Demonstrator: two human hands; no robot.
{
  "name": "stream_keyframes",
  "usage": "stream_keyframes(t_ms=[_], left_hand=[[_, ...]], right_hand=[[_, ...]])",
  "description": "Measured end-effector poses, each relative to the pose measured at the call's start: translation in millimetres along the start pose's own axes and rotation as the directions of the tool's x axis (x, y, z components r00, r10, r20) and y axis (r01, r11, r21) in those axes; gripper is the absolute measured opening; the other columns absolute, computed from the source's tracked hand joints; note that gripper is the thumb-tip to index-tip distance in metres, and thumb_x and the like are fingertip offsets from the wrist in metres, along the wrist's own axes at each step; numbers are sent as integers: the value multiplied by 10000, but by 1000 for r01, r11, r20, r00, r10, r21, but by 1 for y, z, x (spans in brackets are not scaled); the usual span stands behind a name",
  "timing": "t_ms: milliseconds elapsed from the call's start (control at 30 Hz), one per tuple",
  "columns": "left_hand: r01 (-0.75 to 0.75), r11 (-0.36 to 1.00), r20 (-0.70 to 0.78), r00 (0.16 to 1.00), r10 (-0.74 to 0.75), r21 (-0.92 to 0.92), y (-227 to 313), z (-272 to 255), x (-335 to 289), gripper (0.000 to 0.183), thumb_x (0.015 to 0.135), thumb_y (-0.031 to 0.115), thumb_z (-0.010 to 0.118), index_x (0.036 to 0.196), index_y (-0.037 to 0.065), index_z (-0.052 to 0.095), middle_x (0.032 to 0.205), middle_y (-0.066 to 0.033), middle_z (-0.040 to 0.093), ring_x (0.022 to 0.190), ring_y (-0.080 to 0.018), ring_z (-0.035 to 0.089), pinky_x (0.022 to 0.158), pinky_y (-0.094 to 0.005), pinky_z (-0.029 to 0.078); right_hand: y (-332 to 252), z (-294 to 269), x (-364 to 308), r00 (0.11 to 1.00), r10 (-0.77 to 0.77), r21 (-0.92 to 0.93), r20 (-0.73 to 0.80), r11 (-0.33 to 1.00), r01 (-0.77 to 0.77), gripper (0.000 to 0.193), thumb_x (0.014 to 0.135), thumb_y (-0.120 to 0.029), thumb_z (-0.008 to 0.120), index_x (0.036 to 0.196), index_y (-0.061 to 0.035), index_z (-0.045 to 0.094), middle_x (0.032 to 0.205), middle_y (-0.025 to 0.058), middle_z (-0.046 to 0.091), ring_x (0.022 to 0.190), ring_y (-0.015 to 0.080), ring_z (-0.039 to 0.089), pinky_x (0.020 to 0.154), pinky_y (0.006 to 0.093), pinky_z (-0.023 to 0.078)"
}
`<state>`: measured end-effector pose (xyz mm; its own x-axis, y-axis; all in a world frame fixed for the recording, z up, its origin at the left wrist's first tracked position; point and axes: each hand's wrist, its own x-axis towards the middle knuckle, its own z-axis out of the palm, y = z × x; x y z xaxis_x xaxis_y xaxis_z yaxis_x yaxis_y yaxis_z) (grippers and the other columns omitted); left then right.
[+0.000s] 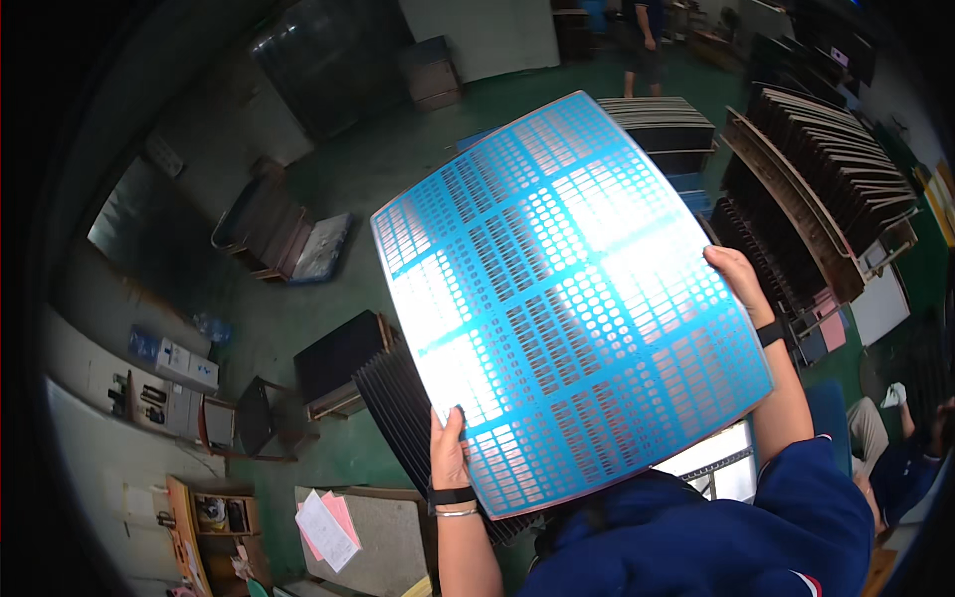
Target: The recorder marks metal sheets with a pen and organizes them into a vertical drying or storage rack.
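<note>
**Blue rectangular panel with rows of shiny metallic patches (564,333), held by both bare hands, left (450,456) and right (737,277)**

From where I stand: dark green floor (368,149) underneath; to the right, a big slotted rack of dark upright boards (831,174). Left of the person, a grey flat-topped table (393,537) and, nearer the panel, a black ribbed stack (398,398) partly hidden by it.

Panel is in front of the torso, spanning between the hands, much of it reaching out beyond them. Glare on its face.

Both hands closed on opposite edges. Left: left edge, nearer the near corner, thumb over the top face. Right: about midway along the right edge. Fingers underneath hidden.

Small stuff: black band on each wrist (453,495), slim silver-coloured bracelet (457,513) on the left one.
</note>
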<state>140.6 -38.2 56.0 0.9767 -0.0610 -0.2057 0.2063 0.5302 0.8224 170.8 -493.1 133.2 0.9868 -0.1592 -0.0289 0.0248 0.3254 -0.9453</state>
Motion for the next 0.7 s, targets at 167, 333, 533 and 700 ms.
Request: stream_keyframes(t_ms=[167,333,533,700], left_hand=[[-44,999,5,999,44,24,1,-1,-3,537,955,193,583,1409,20,353,1214,-89,572,948,-132,600,722,-236,509],[-23,993,-34,999,27,113,4,-7,-2,472,967,237,567,1370,49,411,990,14,610,507,41,393,363,-115,254],[25,996,65,997,-30,84,11,-16,0,445,998,201,492,1389,34,359,1239,-111,557,1004,-191,616,828,-330,551],[69,996,43,997,-67,-50,37,-5,-5,562,1013,431,382,1367,-5,393,1224,-127,583,971,-216,636,844,-364,541]], right_hand=[[8,14,-1,997,75,97,-28,993,-72,393,1001,-319,469,1061,33,635,888,94,680,730,108,653,641,218,532],[21,12,11,994,108,133,-6,985,-106,426,1012,-373,428,1030,-7,646,849,61,665,717,76,634,646,212,530],[32,10,17,971,171,182,170,962,-201,410,990,-311,466,1187,30,577,980,107,670,846,109,686,700,215,569],[37,17,19,964,103,193,246,969,-153,430,953,-245,523,1234,79,523,1008,147,675,808,114,699,641,202,578]])
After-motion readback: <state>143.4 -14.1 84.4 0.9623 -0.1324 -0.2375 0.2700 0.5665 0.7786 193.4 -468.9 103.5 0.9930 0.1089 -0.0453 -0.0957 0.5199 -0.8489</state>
